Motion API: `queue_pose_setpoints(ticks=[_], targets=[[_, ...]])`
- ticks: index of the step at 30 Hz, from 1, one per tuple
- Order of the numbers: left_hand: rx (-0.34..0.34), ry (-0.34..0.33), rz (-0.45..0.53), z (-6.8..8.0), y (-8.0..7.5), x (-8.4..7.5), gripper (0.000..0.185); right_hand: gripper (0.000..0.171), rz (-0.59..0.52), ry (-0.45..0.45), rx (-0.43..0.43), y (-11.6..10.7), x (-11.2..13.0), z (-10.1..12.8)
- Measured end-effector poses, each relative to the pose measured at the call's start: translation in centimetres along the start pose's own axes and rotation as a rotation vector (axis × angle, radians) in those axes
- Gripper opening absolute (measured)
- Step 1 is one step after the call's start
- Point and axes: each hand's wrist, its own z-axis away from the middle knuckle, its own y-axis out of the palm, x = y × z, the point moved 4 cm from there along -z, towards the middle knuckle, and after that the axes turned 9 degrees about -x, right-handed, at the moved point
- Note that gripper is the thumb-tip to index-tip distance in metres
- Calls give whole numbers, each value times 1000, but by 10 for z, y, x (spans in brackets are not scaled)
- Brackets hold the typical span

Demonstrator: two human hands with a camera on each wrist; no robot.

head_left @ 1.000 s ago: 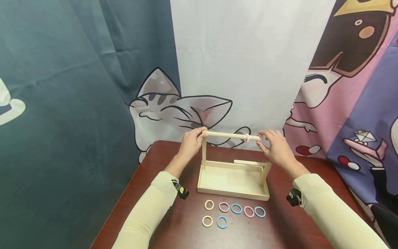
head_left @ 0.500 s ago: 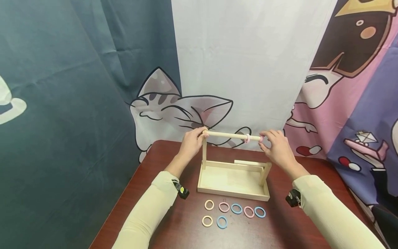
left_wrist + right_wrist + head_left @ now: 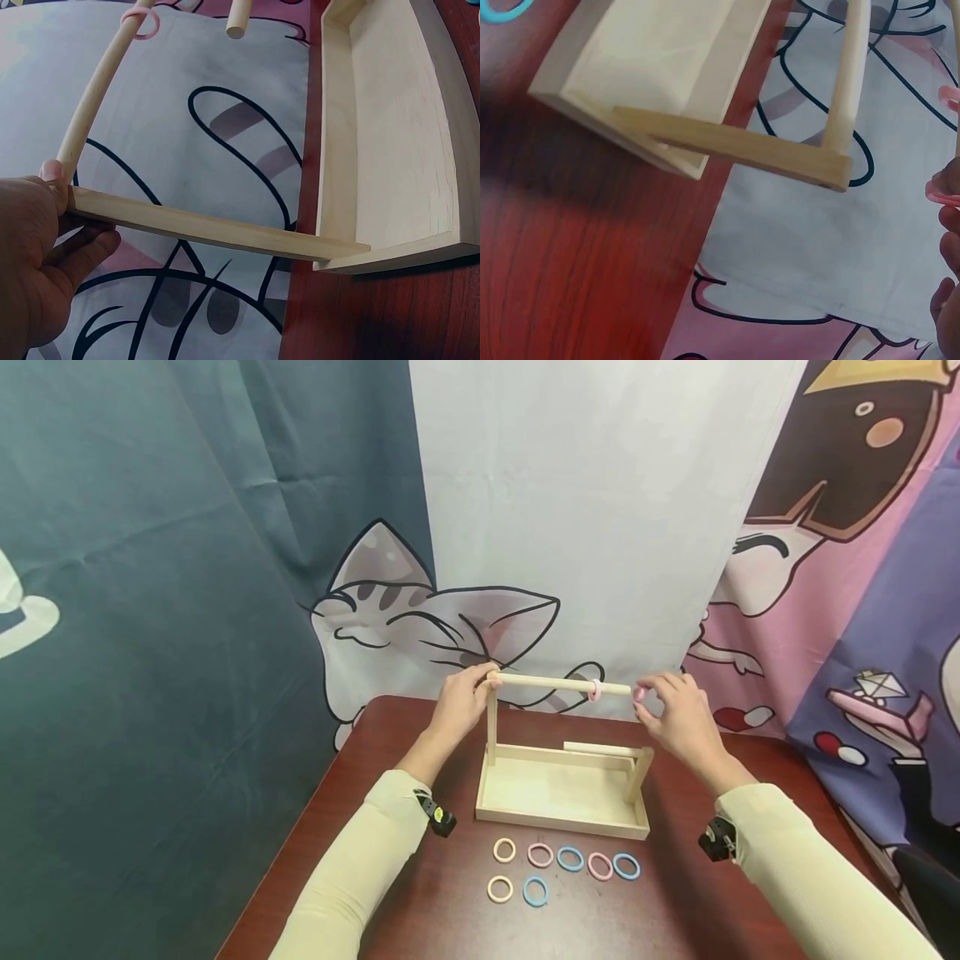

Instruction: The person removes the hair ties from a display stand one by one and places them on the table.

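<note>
My left hand grips the top of the tall post of a wooden stand, where the upper dowel joins it. In the left wrist view the thumb lies against the dowel's base. A pink ring hangs on that dowel near its free right end. Just off this end, my right hand pinches another pink ring between thumb and fingers. Only part of the right hand shows at the edge of its wrist view, with the held ring at the fingertips.
The stand's shallow tray sits on the red-brown table. A shorter post on its right carries a lower dowel. Several cream, pink and blue rings lie in front. A printed curtain hangs behind.
The right hand has moved slightly right, taking its pink ring from the upper dowel's end to a small gap beyond it. The left hand stays in place.
</note>
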Motion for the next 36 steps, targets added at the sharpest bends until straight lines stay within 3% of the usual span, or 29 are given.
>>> queue_pose_setpoints(ticks=[8,16,36], targets=[[1,1,0,-1,-2,-1,24,34,8,-16,30,-6,-2,18],[7,-7,-5,1,-4,1,26,37,-41,-75,-10,-7,4,34],[8,-1,-5,0,-1,2,27,30,-176,-195,30,-2,42,74]])
